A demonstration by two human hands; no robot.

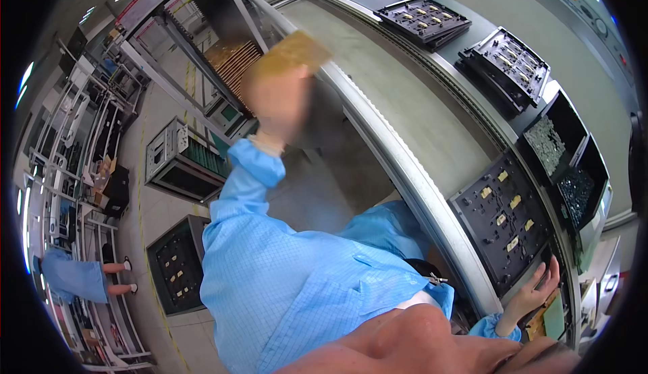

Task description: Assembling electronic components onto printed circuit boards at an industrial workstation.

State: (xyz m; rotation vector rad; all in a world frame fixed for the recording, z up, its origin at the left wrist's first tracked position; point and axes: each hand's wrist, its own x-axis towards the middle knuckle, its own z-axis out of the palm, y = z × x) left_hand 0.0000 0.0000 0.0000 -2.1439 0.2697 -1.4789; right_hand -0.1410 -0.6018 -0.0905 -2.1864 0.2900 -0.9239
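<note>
While the left hand lifts a yellow board pinched in its grip above the rack of boards | right hand spread, resting on the black tray at the worktop edge | risk: blurred swing could knock board on worktop rail | bins, more trays beyond

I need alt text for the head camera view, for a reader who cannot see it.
A person in a blue coat lifts a yellow-brown board in the blurred left hand. The right hand rests on the edge of a black tray of small parts beside a grey conveyor.
</note>
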